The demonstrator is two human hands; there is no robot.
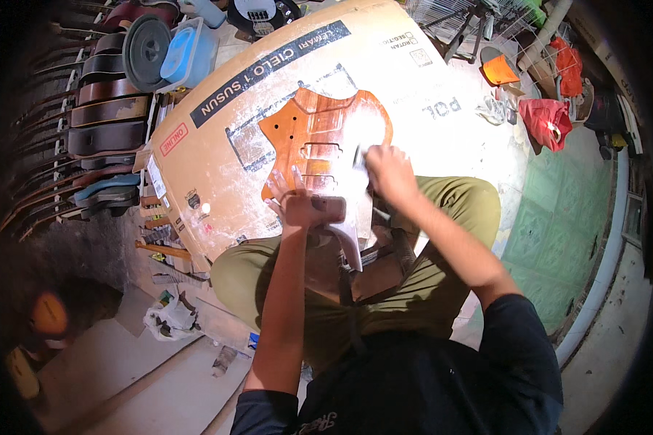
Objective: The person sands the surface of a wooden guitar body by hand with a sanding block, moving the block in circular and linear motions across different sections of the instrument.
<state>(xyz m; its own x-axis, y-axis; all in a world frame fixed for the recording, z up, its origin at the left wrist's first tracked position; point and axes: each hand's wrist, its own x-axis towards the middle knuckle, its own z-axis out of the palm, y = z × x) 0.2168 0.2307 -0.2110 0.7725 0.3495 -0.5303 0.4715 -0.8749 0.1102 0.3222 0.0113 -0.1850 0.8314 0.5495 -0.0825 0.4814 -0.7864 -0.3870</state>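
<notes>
An orange-brown wooden electric guitar body (319, 130) lies on a large flattened cardboard sheet (428, 72), its lower end reaching toward my lap. Cut-out cavities and small dark holes show in its face. My left hand (296, 206) rests on the lower left of the body, fingers stretched and spread. Over the right side, my right hand (390, 172) is closed round a small pale flat piece (359, 158), blurred and mostly hidden by the fingers. Strong glare whitens the wood around it.
Several guitar bodies (109, 112) stand in a rack at the left. A grey round lid (146, 52) and a clear tub with a blue container (179, 54) sit at the back left. A red bag (544, 123) and tripod legs (468, 32) are at the back right.
</notes>
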